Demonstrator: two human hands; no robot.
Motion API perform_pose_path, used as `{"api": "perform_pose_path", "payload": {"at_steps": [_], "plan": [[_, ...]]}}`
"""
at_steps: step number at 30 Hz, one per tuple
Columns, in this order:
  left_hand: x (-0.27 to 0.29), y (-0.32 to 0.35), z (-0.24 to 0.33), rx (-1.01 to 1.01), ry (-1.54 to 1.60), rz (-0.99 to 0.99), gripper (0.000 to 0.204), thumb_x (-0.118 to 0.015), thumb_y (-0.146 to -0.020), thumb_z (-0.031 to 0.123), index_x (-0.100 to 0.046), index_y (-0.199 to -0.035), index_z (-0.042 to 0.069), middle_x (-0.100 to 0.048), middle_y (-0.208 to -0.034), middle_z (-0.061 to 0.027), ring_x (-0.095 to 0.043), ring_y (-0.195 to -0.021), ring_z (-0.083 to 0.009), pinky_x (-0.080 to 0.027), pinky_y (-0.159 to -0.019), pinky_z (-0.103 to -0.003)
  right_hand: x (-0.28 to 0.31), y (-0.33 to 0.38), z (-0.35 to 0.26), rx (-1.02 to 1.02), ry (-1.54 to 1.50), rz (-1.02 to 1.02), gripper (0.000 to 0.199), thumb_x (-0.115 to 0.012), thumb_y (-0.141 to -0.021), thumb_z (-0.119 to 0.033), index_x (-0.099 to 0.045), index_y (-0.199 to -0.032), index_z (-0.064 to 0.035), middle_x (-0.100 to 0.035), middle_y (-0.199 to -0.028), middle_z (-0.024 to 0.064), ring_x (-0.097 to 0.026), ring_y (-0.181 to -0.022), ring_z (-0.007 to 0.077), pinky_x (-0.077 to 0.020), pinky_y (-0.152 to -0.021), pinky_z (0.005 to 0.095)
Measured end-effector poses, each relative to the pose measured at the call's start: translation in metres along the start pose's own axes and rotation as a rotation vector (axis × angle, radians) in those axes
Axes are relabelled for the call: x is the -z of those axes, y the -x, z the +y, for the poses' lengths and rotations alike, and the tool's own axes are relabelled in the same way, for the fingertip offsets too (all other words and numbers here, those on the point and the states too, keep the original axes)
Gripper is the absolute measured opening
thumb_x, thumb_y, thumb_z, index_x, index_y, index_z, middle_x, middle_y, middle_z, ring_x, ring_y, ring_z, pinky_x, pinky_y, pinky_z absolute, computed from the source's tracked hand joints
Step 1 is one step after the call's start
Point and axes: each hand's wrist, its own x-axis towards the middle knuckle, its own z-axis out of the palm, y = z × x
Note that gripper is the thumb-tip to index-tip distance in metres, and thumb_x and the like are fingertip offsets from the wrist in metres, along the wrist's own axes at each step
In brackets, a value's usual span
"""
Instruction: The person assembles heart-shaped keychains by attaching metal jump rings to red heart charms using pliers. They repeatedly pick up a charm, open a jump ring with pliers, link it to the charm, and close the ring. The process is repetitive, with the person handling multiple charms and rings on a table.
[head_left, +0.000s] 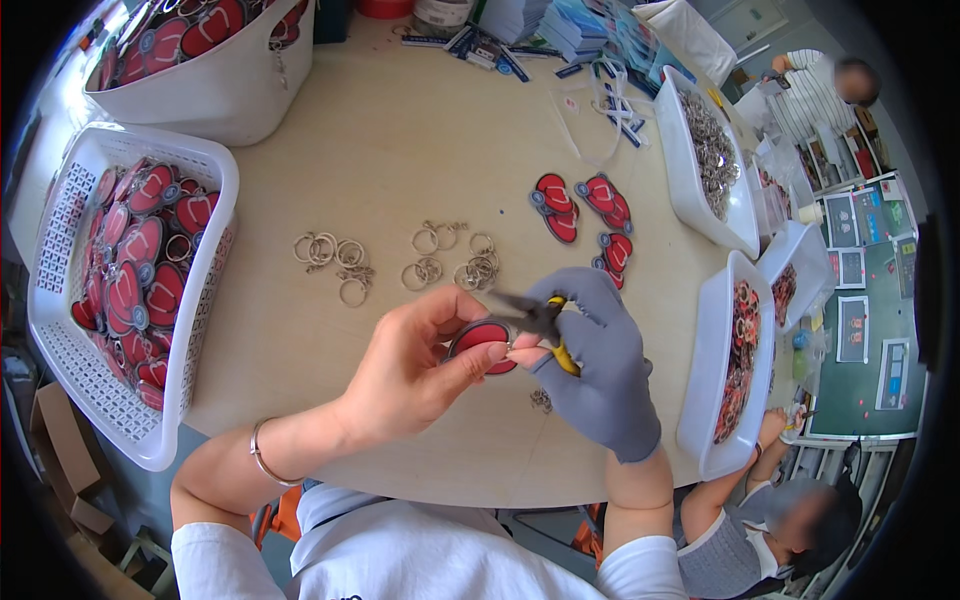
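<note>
My bare left hand [415, 365] pinches a red oval keychain tag [482, 338] with a dark rim, held just above the table. My right hand [600, 360], in a grey glove, grips small pliers [535, 318] with yellow handles; their dark jaws meet the tag's top edge. Loose metal key rings [425, 262] lie scattered on the beige table [400, 140] just beyond my hands. Several finished red tags [590, 215] rest farther right.
A white slotted basket [70, 350] of red tags stands at left, another white bin [230, 85] at the back left. White trays at right hold metal rings [710, 150] and tags [735, 360]. Another person sits at lower right, one more at the far right.
</note>
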Motion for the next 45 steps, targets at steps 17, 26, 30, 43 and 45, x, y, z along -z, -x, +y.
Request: {"api": "perform_pose_path", "payload": {"at_steps": [17, 26, 30, 43, 45], "plan": [[-0.004, 0.004, -0.005, -0.105, 0.068, 0.051, 0.017, -0.065, -0.089, 0.007, -0.055, -0.099, -0.002, -0.063, -0.092, -0.0062, -0.062, -0.082, -0.0102, -0.053, -0.067, -0.023, 0.002, 0.003, -0.001, -0.245, -0.292, 0.001, 0.007, -0.068, -0.078, -0.001, -0.062, -0.081, 0.0016, -0.056, -0.096, 0.0123, -0.058, -0.078, 0.0181, -0.0479, -0.066, 0.0287], [-0.003, 0.002, -0.003, -0.071, 0.084, 0.035, 0.02, -0.069, -0.086, 0.007, -0.055, -0.098, -0.003, -0.063, -0.091, -0.0054, -0.06, -0.079, -0.0088, -0.054, -0.066, -0.022, 0.004, 0.002, -0.004, -0.27, -0.305, -0.011, 0.005, -0.067, -0.077, 0.001, -0.062, -0.079, 0.0024, -0.056, -0.096, 0.0116, -0.058, -0.08, 0.0177, -0.0473, -0.067, 0.0282], [-0.004, 0.003, -0.01, -0.181, -0.047, 0.069, 0.019, -0.072, -0.081, 0.003, -0.056, -0.091, -0.001, -0.062, -0.083, -0.0034, -0.06, -0.076, -0.0082, -0.054, -0.064, -0.023, 0.006, 0.001, -0.003, -0.373, -0.415, -0.098, 0.004, -0.064, -0.079, 0.0, -0.061, -0.08, 0.0018, -0.056, -0.096, 0.0101, -0.057, -0.078, 0.0153, -0.0459, -0.067, 0.0277], [0.001, -0.003, -0.012, -0.765, -0.82, 0.124, 0.023, -0.074, -0.067, -0.003, -0.059, -0.081, 0.006, -0.061, -0.073, -0.0018, -0.057, -0.063, -0.0193, -0.044, -0.046, -0.032, 0.002, 0.005, -0.008, -0.382, -0.404, -0.091, 0.008, -0.067, -0.077, -0.002, -0.06, -0.08, 0.001, -0.055, -0.097, 0.0111, -0.058, -0.074, 0.0166, -0.047, -0.064, 0.028], [0.002, -0.004, -0.011, -0.769, -0.842, 0.125, 0.023, -0.074, -0.066, -0.003, -0.059, -0.081, 0.006, -0.062, -0.073, -0.0016, -0.057, -0.064, -0.0194, -0.044, -0.046, -0.031, -0.011, 0.012, -0.01, -0.392, -0.398, 0.01, 0.007, -0.066, -0.077, -0.001, -0.06, -0.08, 0.0015, -0.055, -0.096, 0.0113, -0.059, -0.072, 0.0162, -0.0472, -0.063, 0.0273]]}}
